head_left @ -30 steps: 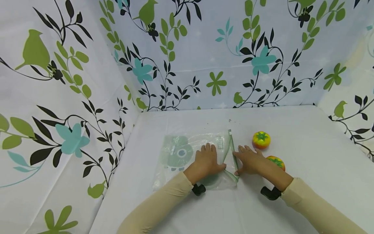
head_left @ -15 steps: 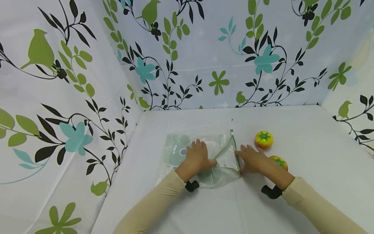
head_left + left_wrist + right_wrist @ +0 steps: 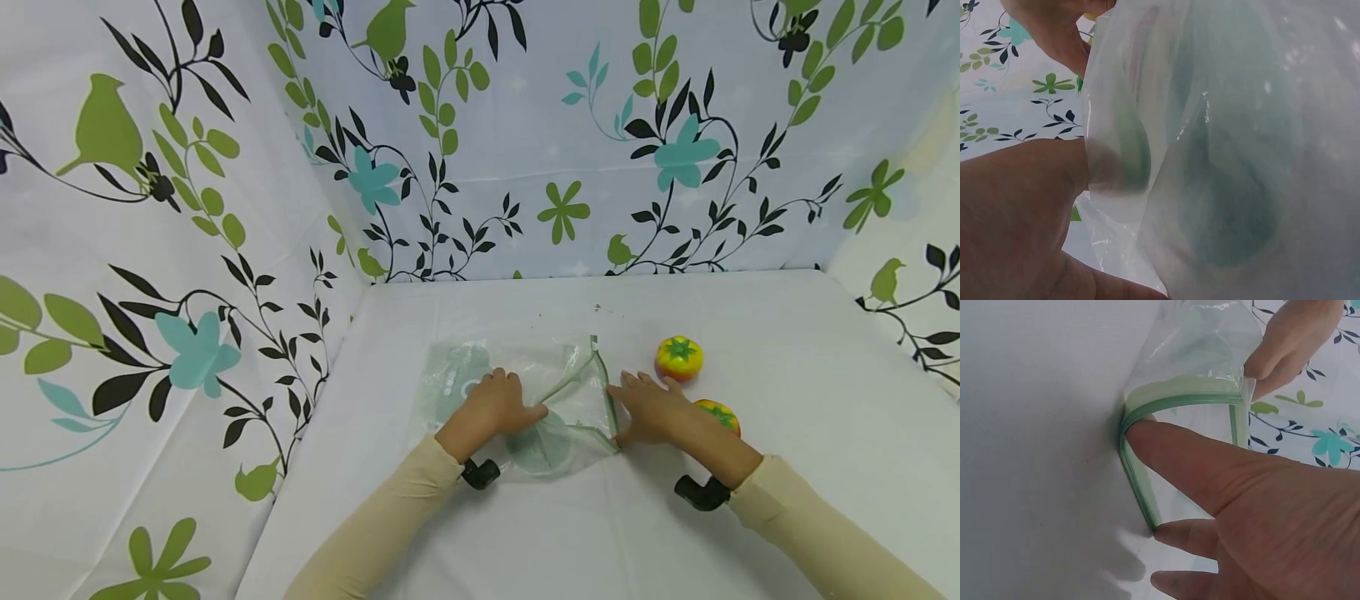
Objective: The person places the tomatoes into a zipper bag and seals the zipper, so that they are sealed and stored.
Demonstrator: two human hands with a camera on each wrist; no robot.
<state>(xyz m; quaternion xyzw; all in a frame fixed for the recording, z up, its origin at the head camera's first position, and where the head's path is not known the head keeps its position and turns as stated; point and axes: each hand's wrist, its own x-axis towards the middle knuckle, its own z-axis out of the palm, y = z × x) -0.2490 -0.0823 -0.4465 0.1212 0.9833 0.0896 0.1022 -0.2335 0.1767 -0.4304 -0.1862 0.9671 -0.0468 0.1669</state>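
A clear zip bag (image 3: 543, 450) with pale green print lies flat, its green-edged mouth spread toward the right. My left hand (image 3: 487, 408) lies over its middle with curled fingers, pinching the upper layer so that the zip edge is drawn back into a point. In the right wrist view the bag's green zip strip (image 3: 1191, 399) arches round the mouth. My right hand (image 3: 648, 408) has its fingers extended at that mouth. Its thumb (image 3: 1172, 444) touches the zip strip from inside, and another fingertip meets the strip's lower end. Bag film veils part of the left fingers (image 3: 1116, 165).
Two yellow-orange fruits with green star-shaped tops are on the white table (image 3: 795, 350): the far fruit (image 3: 678, 358) beyond my right hand, the near fruit (image 3: 722, 415) partly behind that wrist. Patterned cloth walls (image 3: 480, 167) stand at the back and sides.
My left hand has moved left across the bag, pulling the upper zip edge back, and its fingers have curled more. The mouth gapes wider. My right hand stays at the bag's right edge.
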